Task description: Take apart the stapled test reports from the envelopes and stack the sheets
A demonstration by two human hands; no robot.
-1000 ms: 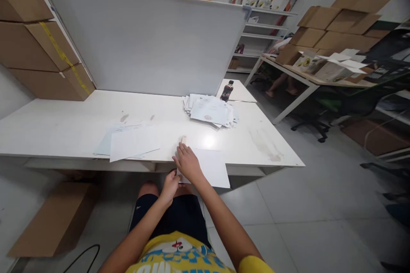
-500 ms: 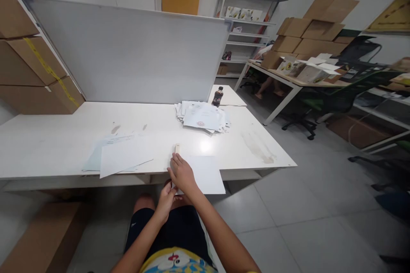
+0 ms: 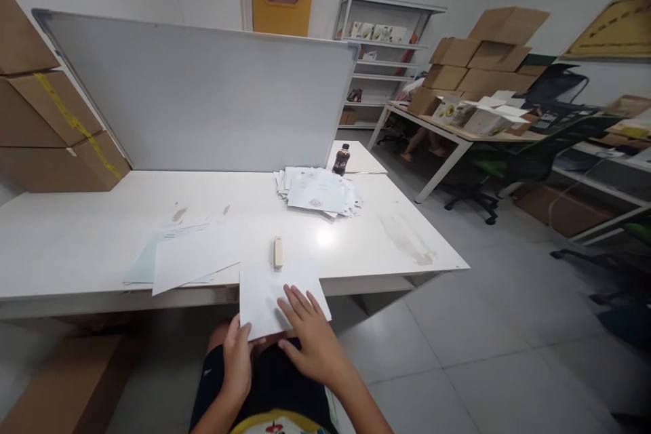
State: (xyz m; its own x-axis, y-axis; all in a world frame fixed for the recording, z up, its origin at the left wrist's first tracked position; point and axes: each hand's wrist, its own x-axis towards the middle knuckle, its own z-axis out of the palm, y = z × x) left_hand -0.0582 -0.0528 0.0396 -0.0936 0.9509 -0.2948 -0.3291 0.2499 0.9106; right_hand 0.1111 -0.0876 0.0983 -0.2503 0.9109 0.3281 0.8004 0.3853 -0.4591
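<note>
A white sheet of paper (image 3: 264, 295) lies partly on the desk and sticks out over its front edge. My left hand (image 3: 238, 352) grips the sheet's near left corner, thumb on top. Above the sheet's right part is my right hand (image 3: 308, 332), fingers spread, holding nothing; whether it touches the paper is hard to tell. Just beyond the sheet a small cream-coloured block (image 3: 277, 252) sits on the desk. To the left rest some loose white and pale blue sheets (image 3: 190, 258). A pile of papers (image 3: 318, 191) with a red stamp on the top one lies farther back.
A dark bottle (image 3: 341, 159) stands behind the pile. The whiteboard (image 3: 203, 95) borders the back of the white desk (image 3: 76, 237), with cardboard boxes (image 3: 55, 129) at its left. Another table with boxes stands right, a person's legs (image 3: 422, 142) beneath it.
My right hand has come off the cream block and opened over the paper. The sheet has shifted left, with my left hand now at its left corner. The view has tilted slightly.
</note>
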